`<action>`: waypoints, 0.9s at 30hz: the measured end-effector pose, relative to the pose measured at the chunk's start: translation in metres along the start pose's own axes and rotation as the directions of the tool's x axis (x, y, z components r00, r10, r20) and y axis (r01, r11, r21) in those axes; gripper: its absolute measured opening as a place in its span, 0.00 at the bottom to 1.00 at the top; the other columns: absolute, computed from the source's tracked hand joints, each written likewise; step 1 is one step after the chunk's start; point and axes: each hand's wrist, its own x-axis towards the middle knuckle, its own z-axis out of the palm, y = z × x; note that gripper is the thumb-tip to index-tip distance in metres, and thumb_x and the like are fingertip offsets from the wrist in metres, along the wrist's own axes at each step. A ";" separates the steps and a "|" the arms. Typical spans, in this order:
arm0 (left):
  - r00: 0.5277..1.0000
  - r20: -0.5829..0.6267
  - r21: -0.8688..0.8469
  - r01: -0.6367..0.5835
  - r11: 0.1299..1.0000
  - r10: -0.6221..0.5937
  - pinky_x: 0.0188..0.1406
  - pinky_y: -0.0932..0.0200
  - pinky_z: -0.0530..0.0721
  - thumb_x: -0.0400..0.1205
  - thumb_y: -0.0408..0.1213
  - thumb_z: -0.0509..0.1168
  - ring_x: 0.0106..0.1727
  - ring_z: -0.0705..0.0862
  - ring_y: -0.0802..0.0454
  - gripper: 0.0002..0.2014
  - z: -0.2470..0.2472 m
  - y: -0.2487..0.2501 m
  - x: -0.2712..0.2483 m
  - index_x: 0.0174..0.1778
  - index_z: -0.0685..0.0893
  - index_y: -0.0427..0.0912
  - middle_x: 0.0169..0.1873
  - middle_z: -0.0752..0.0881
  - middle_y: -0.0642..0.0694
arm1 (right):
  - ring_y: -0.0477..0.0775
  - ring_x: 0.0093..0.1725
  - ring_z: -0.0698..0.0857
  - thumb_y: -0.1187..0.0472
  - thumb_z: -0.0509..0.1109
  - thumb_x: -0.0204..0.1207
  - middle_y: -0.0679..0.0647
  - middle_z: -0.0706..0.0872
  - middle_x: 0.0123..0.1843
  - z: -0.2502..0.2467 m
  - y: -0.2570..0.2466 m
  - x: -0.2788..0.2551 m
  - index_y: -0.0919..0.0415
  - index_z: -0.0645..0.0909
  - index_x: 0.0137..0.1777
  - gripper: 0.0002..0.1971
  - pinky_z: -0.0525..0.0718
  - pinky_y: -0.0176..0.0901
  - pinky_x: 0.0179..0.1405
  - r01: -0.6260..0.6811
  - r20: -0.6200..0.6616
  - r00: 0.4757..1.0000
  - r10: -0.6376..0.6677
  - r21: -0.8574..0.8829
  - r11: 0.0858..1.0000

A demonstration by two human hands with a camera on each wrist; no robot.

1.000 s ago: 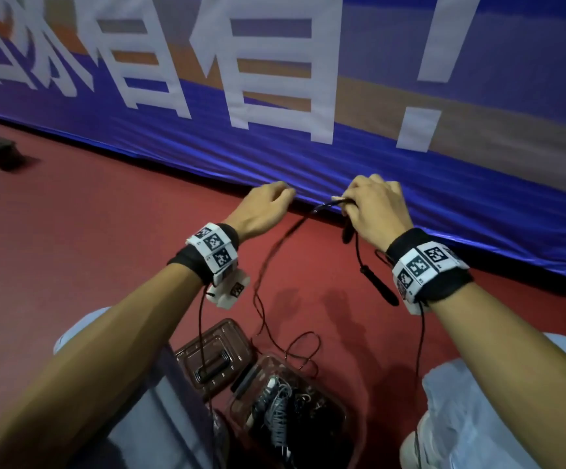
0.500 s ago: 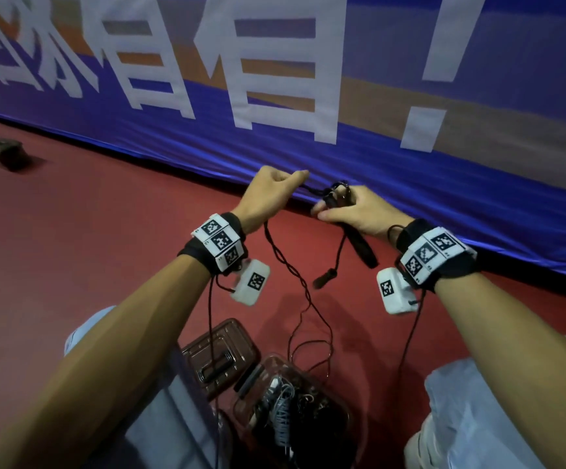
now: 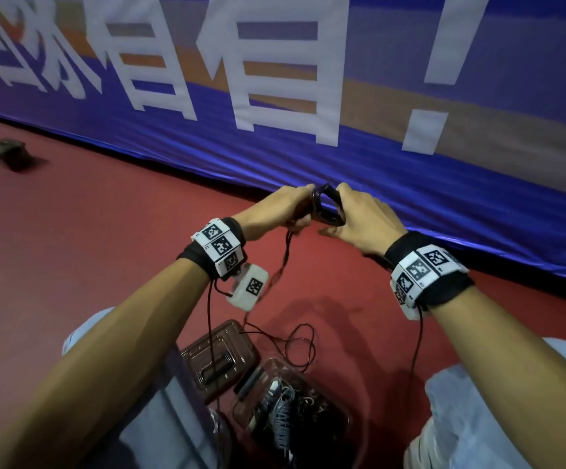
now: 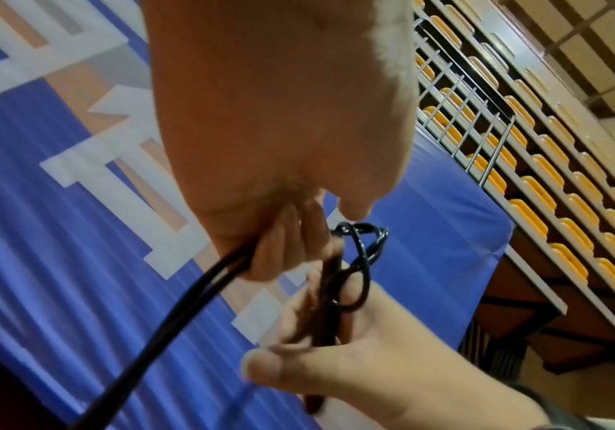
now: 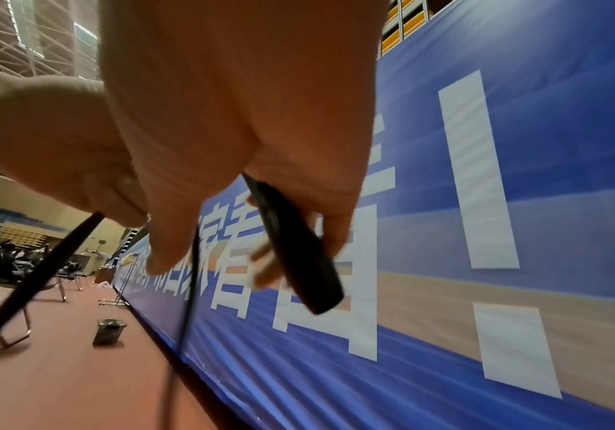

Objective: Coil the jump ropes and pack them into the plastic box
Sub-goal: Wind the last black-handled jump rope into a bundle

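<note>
A thin black jump rope [image 3: 283,262] hangs from my two hands, which meet in front of the blue banner. My left hand [image 3: 285,206] grips the cord [image 4: 195,293], fingers curled round it. My right hand [image 3: 352,214] holds the black handles [image 5: 291,247] and a small loop of cord [image 4: 361,259] wound around them. The slack trails down to several loose loops on the red floor [image 3: 296,346]. Below, between my knees, stands the clear plastic box [image 3: 344,416] with coiled ropes [image 3: 283,414] inside.
The box's brownish clear lid [image 3: 219,358] lies on the floor beside the box, to its left. A big blue banner [image 3: 376,157] walls off the far side. A small dark object [image 3: 7,154] sits on the floor at far left. Chairs [image 5: 11,291] stand further off.
My hands have come together and risen a little. The handles, hanging below the right hand before, are now gathered in it with a loop of cord around them.
</note>
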 end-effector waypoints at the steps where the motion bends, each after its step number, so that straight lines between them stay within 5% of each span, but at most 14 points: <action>1: 1.000 0.000 -0.062 -0.021 0.998 0.021 0.28 0.58 0.70 0.91 0.54 0.52 0.26 0.64 0.49 0.26 0.005 0.004 -0.001 0.31 0.75 0.44 0.24 0.68 0.46 | 0.64 0.52 0.85 0.42 0.83 0.70 0.51 0.80 0.50 0.002 0.000 -0.002 0.56 0.62 0.56 0.33 0.73 0.51 0.39 -0.005 0.009 1.000 0.005 -0.001 1.000; 5: 0.994 -0.062 -0.117 -0.096 0.988 0.089 0.23 0.58 0.56 0.88 0.50 0.63 0.23 0.59 0.53 0.24 0.015 0.007 -0.003 0.25 0.71 0.51 0.22 0.63 0.50 | 0.61 0.72 0.76 0.46 0.87 0.64 0.57 0.76 0.73 0.003 0.004 -0.004 0.55 0.63 0.76 0.47 0.80 0.62 0.63 -0.094 -0.028 0.994 0.103 0.220 0.971; 8: 0.997 0.002 -0.155 -0.081 0.985 0.082 0.24 0.58 0.56 0.85 0.41 0.69 0.23 0.59 0.54 0.22 0.015 0.007 -0.006 0.27 0.70 0.49 0.21 0.66 0.51 | 0.54 0.67 0.83 0.64 0.83 0.69 0.55 0.81 0.68 -0.003 0.000 -0.001 0.52 0.73 0.71 0.32 0.85 0.61 0.63 0.011 -0.132 0.989 0.070 0.528 0.849; 10: 0.996 0.034 -0.195 -0.073 0.978 0.082 0.26 0.55 0.53 0.84 0.38 0.70 0.25 0.58 0.54 0.21 0.010 0.009 -0.008 0.29 0.67 0.48 0.22 0.67 0.52 | 0.53 0.63 0.86 0.70 0.78 0.72 0.54 0.83 0.63 -0.006 -0.003 -0.001 0.52 0.76 0.64 0.24 0.89 0.59 0.57 0.033 -0.098 0.995 0.035 0.617 0.786; 12: 0.995 0.060 -0.197 -0.062 0.979 0.075 0.27 0.54 0.52 0.84 0.36 0.70 0.25 0.58 0.53 0.20 0.002 0.011 -0.010 0.31 0.67 0.47 0.23 0.67 0.52 | 0.52 0.67 0.85 0.72 0.77 0.74 0.53 0.84 0.65 -0.006 -0.008 -0.004 0.51 0.77 0.64 0.24 0.87 0.58 0.63 0.060 -0.020 0.998 -0.064 0.684 0.727; 15: 0.987 0.150 -0.177 -0.039 0.984 0.066 0.24 0.58 0.53 0.85 0.35 0.68 0.24 0.57 0.54 0.18 -0.006 0.012 -0.017 0.33 0.68 0.45 0.23 0.65 0.51 | 0.55 0.79 0.73 0.66 0.78 0.74 0.42 0.75 0.77 -0.003 -0.012 -0.006 0.50 0.82 0.64 0.20 0.72 0.56 0.78 0.196 -0.098 0.981 -0.170 0.526 0.828; 16: 0.984 0.166 -0.165 -0.038 0.986 0.066 0.24 0.58 0.53 0.84 0.35 0.69 0.24 0.55 0.53 0.19 -0.008 0.012 -0.019 0.32 0.67 0.46 0.24 0.63 0.51 | 0.55 0.77 0.73 0.64 0.77 0.75 0.42 0.76 0.76 -0.003 -0.013 -0.006 0.50 0.84 0.62 0.17 0.72 0.55 0.77 0.234 -0.158 0.970 -0.182 0.439 0.867; 18: 0.989 0.140 -0.109 -0.027 0.994 0.042 0.23 0.58 0.54 0.83 0.36 0.71 0.24 0.55 0.51 0.20 -0.013 0.011 -0.021 0.31 0.68 0.44 0.24 0.61 0.49 | 0.53 0.59 0.84 0.60 0.73 0.79 0.46 0.87 0.59 -0.009 -0.012 -0.008 0.52 0.81 0.57 0.09 0.83 0.59 0.61 0.245 -0.140 0.968 -0.208 0.352 0.903; 20: 1.000 0.023 0.062 0.015 0.998 -0.017 0.21 0.59 0.56 0.81 0.35 0.73 0.22 0.59 0.53 0.18 -0.022 0.008 -0.020 0.29 0.74 0.37 0.21 0.64 0.50 | 0.60 0.43 0.86 0.56 0.68 0.83 0.49 0.87 0.44 -0.012 -0.007 -0.013 0.51 0.75 0.58 0.07 0.85 0.59 0.43 0.173 -0.028 0.985 -0.171 0.159 0.972; 22: 0.987 -0.144 0.249 0.101 0.963 -0.066 0.21 0.62 0.61 0.80 0.33 0.74 0.20 0.63 0.57 0.13 -0.035 -0.002 -0.018 0.31 0.82 0.35 0.19 0.69 0.54 | 0.68 0.41 0.85 0.56 0.65 0.85 0.53 0.88 0.43 -0.016 0.004 -0.013 0.52 0.72 0.60 0.07 0.82 0.56 0.37 0.124 -0.086 0.988 -0.130 -0.068 0.990; 25: 0.904 -0.397 0.133 0.226 0.965 -0.157 0.19 0.64 0.61 0.79 0.31 0.73 0.16 0.63 0.58 0.06 -0.056 -0.017 -0.017 0.38 0.87 0.33 0.15 0.69 0.55 | 0.67 0.46 0.86 0.49 0.63 0.86 0.55 0.89 0.49 -0.024 0.018 -0.008 0.53 0.74 0.60 0.10 0.80 0.54 0.41 0.045 -0.150 0.986 -0.070 -0.165 0.985; 27: 0.857 -0.491 0.033 0.196 0.980 -0.155 0.20 0.63 0.58 0.79 0.31 0.71 0.16 0.62 0.56 0.06 -0.063 -0.017 -0.019 0.37 0.87 0.35 0.15 0.67 0.53 | 0.64 0.56 0.86 0.38 0.62 0.85 0.55 0.86 0.55 -0.020 0.029 -0.007 0.53 0.77 0.60 0.19 0.79 0.57 0.55 -0.044 0.094 0.993 0.076 -0.299 0.953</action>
